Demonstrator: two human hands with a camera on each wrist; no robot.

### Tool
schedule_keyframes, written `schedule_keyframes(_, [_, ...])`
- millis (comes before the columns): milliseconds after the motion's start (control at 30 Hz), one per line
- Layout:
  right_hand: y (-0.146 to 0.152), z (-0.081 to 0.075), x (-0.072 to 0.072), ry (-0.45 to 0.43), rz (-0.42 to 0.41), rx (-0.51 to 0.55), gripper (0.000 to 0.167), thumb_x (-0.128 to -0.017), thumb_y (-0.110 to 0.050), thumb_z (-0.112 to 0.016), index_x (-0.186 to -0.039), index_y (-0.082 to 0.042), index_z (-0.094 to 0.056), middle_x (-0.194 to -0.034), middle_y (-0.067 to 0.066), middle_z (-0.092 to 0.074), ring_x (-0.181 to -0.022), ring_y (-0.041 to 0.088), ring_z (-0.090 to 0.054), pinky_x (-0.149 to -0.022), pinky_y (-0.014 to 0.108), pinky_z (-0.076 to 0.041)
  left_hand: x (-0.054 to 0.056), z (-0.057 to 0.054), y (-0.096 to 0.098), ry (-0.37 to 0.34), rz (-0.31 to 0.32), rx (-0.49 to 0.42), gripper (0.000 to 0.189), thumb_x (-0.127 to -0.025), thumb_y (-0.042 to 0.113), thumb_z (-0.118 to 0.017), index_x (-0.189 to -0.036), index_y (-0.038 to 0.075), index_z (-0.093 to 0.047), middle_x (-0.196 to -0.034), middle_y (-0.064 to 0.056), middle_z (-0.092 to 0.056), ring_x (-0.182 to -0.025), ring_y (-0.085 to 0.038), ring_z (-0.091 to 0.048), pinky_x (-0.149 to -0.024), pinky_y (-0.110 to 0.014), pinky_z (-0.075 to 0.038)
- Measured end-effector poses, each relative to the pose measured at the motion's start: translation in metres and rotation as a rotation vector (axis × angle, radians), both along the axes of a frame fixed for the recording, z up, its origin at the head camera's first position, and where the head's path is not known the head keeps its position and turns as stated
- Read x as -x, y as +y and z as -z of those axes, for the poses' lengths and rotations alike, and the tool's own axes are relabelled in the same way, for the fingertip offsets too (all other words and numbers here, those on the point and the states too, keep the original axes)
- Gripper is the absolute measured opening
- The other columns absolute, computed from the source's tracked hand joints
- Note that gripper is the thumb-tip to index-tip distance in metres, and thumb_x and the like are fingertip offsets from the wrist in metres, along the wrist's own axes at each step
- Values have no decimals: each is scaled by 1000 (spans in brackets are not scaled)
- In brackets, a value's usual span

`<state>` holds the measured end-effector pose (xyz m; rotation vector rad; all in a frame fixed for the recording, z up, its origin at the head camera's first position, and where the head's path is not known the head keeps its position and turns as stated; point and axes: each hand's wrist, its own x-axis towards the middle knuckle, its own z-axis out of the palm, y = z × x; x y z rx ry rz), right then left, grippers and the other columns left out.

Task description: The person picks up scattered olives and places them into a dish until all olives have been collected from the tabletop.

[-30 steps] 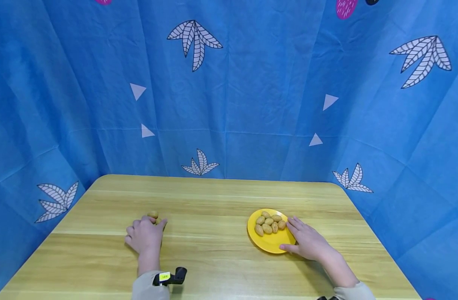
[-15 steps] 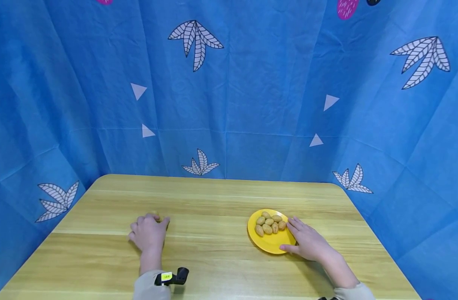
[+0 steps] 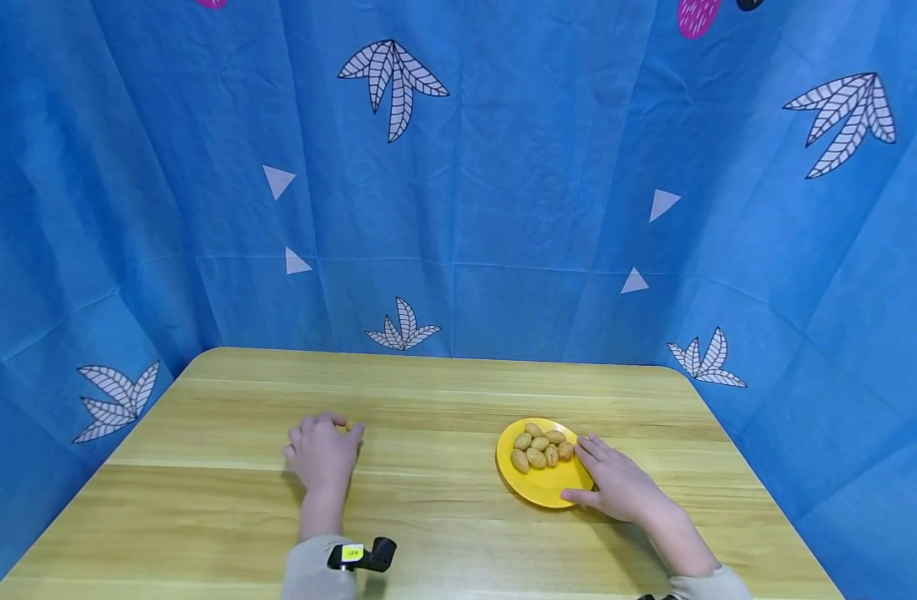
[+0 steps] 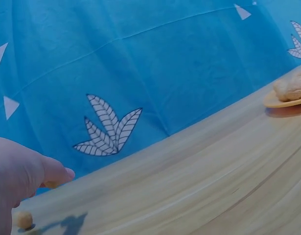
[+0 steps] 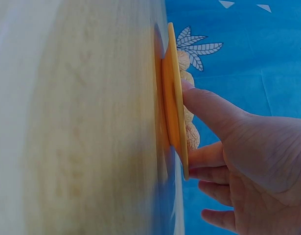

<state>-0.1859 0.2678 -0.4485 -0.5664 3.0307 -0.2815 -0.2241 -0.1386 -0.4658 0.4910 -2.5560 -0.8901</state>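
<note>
My left hand (image 3: pixel 323 452) pinches a walnut between thumb and fingers, above the left part of the table. In the head view only a sliver of this walnut (image 3: pixel 343 429) shows; the hand covers the rest. Another walnut (image 4: pixel 24 220) lies on the table below that hand in the left wrist view. On the right stands a yellow plate (image 3: pixel 537 492) with several walnuts (image 3: pixel 536 457) grouped on its far side. My right hand (image 3: pixel 616 483) rests at the plate's right rim, fingers and thumb spread and fairly straight. The thumb (image 5: pixel 209 105) touches the rim in the right wrist view.
A light wooden table (image 3: pixel 428 533) lies under both hands. Behind and beside it hangs a blue curtain (image 3: pixel 503 208) with white leaf prints. A black wrist camera mount (image 3: pixel 363 554) sits on the left sleeve.
My left hand has closed on a walnut and shifted right across the table with it. The right hand and the plate have stayed in place.
</note>
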Motion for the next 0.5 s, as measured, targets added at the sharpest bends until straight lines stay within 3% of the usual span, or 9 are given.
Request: schedule_keyframes(500, [0, -1, 0, -3, -1, -4, 82, -86, -52, -65, -138, 9, -46, -149, 27, -40, -140, 45, -35, -110, 57, -32, 4, -13, 30, -7, 82, 45, 34, -83, 40, -74, -98, 10, -68, -114, -17, -62, -106, -36, -47, -89, -50, -32])
